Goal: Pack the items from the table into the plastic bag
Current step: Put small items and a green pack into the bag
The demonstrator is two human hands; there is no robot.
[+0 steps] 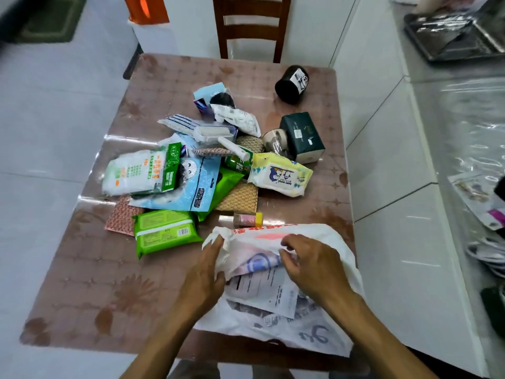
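A white plastic bag [336,258] with red print lies at the table's near right edge. My left hand [203,277] grips its left rim. My right hand [308,266] pinches the upper layer at the mouth. A flat printed packet [270,294] shows inside the mouth. A pile of items lies in the table's middle: a green wipes pack [166,231], a yellow baby wipes pack [281,175], a blue panda pouch [196,187], a white glove pack [134,172], a lint roller [218,135] and a small pink bottle [247,220].
A dark green tissue box [302,136] and a black cup [291,84] on its side lie at the far right of the table [90,283]. A wooden chair [251,26] stands behind. White counter [396,170] borders the right side.
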